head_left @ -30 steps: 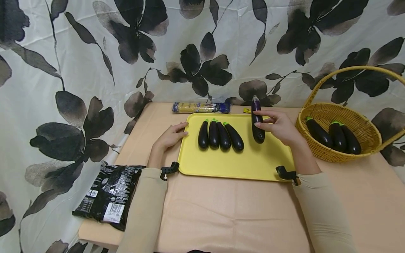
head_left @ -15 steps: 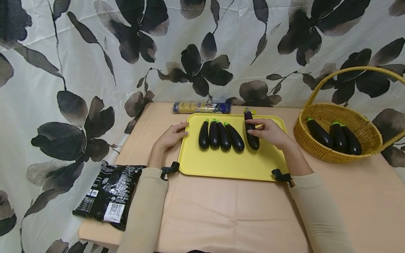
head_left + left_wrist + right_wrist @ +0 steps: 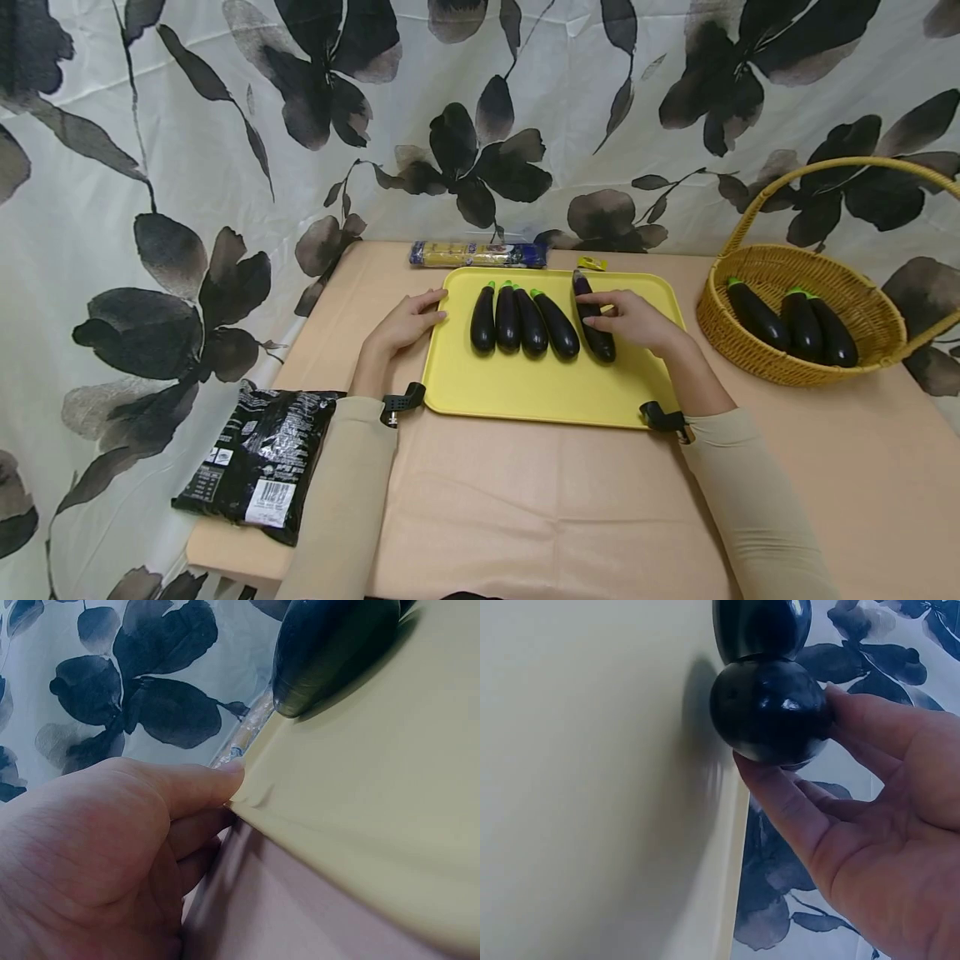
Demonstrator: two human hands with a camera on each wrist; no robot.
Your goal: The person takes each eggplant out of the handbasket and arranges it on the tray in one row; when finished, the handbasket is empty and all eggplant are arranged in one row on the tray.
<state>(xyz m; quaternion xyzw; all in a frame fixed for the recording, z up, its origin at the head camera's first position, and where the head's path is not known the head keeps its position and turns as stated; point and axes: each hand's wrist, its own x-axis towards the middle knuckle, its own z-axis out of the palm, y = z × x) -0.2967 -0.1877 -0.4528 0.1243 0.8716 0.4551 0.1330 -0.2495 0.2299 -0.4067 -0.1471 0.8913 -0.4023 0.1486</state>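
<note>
A yellow tray (image 3: pixel 517 392) lies on the table with a row of several dark eggplants (image 3: pixel 506 321) on its far left half. My left hand (image 3: pixel 405 325) pinches the tray's left rim; in the left wrist view the thumb (image 3: pixel 199 787) is over the rim and the fingers are below it. Just right of the row, my right hand (image 3: pixel 630 317) grips another eggplant (image 3: pixel 595 333) between thumb and fingers, low over the tray or on it. The right wrist view shows this eggplant (image 3: pixel 769 712) end-on, touched by the fingers from both sides.
On the right stands a yellow wicker basket (image 3: pixel 802 375) with a tall handle and 3 eggplants (image 3: pixel 802 325) inside. A pasta-like packet (image 3: pixel 477 255) and a small yellow item (image 3: pixel 592 263) lie behind the tray. At the left edge rests a black plastic bag (image 3: pixel 262 462).
My right hand has carried its eggplant left and down, from above the tray's right side to beside the row. My left hand has stayed at the tray's rim.
</note>
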